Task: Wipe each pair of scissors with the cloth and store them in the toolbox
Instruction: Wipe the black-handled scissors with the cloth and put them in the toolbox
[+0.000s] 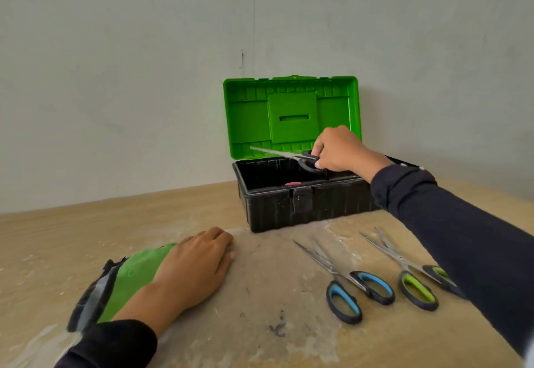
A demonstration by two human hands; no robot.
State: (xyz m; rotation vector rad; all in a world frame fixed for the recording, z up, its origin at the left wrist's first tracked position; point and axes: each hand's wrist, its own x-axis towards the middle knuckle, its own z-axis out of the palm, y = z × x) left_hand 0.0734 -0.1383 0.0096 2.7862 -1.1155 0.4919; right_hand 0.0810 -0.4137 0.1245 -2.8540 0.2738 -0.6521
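Our left hand (192,263) flat on green cloth (130,278), fingers straight, near tabletop (260,295) edge. Right of it we see blue scissors (344,281) and green scissors (410,275) lying just beside each other, blades pointing away. Farther back, toolbox (289,208) open, green lid (289,116) upright. Our right hand (338,151) over box, fingers clamped on black scissors (289,155), blades pointing left.

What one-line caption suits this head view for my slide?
Right hand lowers black-handled scissors into open toolbox; left hand rests on green cloth.
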